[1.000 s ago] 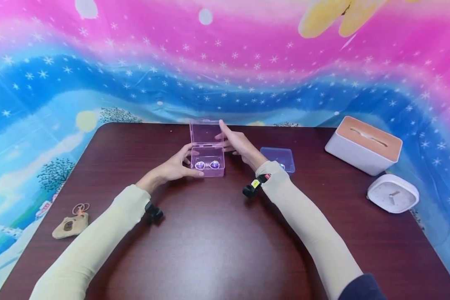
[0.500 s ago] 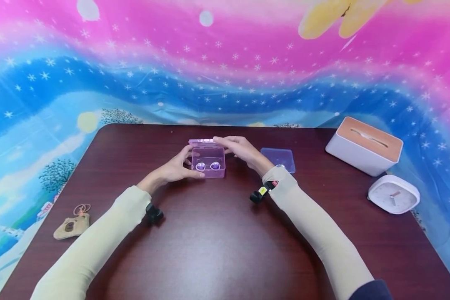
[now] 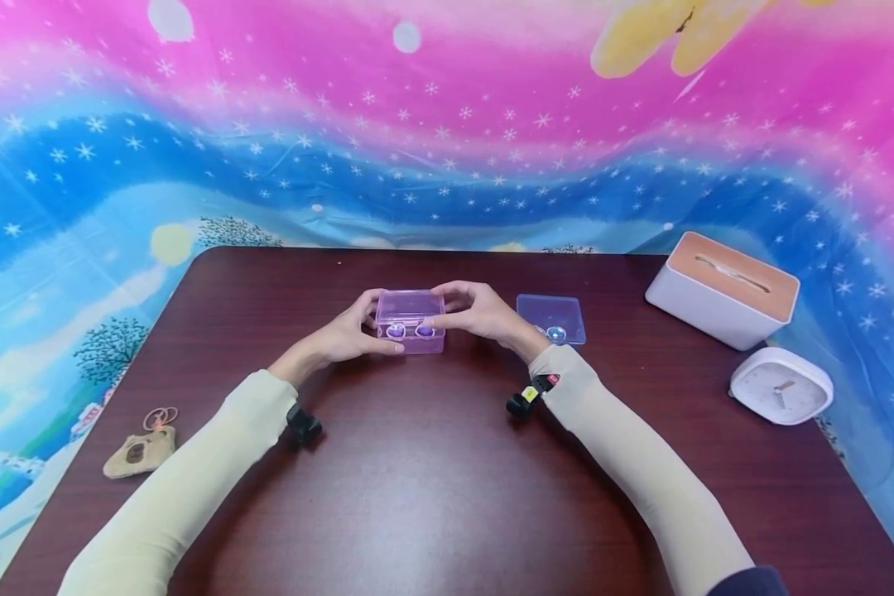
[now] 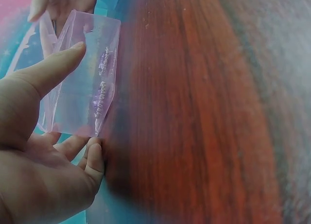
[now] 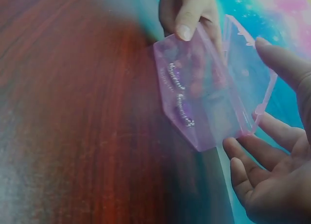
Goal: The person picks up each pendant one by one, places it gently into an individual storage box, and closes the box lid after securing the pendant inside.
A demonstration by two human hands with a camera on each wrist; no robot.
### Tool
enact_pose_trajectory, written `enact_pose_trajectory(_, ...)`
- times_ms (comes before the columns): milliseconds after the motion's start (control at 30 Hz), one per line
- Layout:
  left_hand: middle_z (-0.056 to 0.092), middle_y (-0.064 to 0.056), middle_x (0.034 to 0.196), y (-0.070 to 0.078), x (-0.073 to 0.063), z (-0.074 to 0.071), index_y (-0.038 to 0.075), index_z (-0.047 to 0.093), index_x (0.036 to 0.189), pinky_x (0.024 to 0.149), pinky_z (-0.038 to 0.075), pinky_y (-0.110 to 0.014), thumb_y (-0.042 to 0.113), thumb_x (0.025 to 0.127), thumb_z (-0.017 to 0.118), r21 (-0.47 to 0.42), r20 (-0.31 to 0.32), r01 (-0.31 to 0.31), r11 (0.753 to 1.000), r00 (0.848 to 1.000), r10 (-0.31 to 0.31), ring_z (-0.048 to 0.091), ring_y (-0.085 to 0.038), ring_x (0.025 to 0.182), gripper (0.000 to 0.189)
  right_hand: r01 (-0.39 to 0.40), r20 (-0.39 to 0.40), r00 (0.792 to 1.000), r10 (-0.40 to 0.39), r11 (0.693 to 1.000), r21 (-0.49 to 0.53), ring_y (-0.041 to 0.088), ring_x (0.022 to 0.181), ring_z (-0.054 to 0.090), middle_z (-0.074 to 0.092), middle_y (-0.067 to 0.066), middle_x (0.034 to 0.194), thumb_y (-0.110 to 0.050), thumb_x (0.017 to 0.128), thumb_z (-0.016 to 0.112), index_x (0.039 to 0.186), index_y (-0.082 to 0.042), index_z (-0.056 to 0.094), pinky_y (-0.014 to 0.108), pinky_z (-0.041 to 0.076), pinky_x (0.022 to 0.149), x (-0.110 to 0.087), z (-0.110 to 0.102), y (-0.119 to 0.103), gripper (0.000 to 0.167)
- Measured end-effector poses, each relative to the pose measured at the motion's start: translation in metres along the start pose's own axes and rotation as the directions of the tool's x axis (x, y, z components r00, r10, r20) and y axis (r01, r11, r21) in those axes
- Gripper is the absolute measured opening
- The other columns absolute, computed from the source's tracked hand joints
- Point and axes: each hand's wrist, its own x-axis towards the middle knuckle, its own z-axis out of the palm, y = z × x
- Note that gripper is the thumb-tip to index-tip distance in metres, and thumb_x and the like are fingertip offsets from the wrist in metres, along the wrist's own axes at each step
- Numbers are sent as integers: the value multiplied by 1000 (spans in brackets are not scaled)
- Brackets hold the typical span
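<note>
A clear pink plastic hinged box [image 3: 410,343] sits near the table's back, its lid [image 3: 410,304] tilted partway down. Inside lie two purple gem-like pieces with beaded silvery rims [image 3: 396,331]; their exact kind is unclear. My left hand [image 3: 340,335] grips the box's left end, thumb across the front wall [image 4: 92,32] and fingers behind. At the other end, my right hand [image 3: 484,314] holds the lid, its thumb on the lid's free edge and its fingers bent near the hinge side, as the right wrist view shows.
Right of the box lies a clear blue plastic case [image 3: 550,314] with shiny jewelled pieces on or in it. Further right stand a white tissue box [image 3: 723,290] with a wooden-look top and a white clock [image 3: 782,386]. A plush keychain [image 3: 141,452] lies at left.
The lid has swung from upright forward and down over the box. My right hand has moved with it, its thumb now toward the front. The left hand keeps its grip.
</note>
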Motion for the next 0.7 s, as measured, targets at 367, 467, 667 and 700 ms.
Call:
enact_pose_trajectory(367,52,-20,144,2,-6,-2,14,14,160,97,43,-37,17,86,84,18,53,-21,1000,998,20,51,-36,122,102,65,31,998,-62,992,-104,29,111,64,64,12,129,-24,77,92,138,-14,61,31,59,76,-4,9,7,69)
enact_pose_trajectory(467,45,-19,152,4,-9,-5,19,4,164,101,41,-40,20,90,80,24,88,-31,999,996,29,48,-37,127,106,80,35,996,-77,990,-113,29,110,65,64,11,129,-25,77,91,139,-14,60,31,59,76,-4,9,7,69)
enact_pose_trajectory(667,28,-16,163,7,-11,-12,31,3,165,117,32,-62,39,103,60,23,149,-5,1000,989,2,34,-40,145,84,81,51,996,-74,986,-146,29,116,67,60,9,142,-31,88,82,142,-17,58,37,60,87,-5,5,7,61)
enact_pose_trajectory(700,27,-16,163,7,-10,-13,31,5,165,119,29,-64,41,104,57,14,156,2,1000,988,-4,31,-40,148,80,79,53,996,-72,986,-148,29,117,68,59,8,144,-31,90,80,142,-18,58,38,60,89,-5,5,7,58)
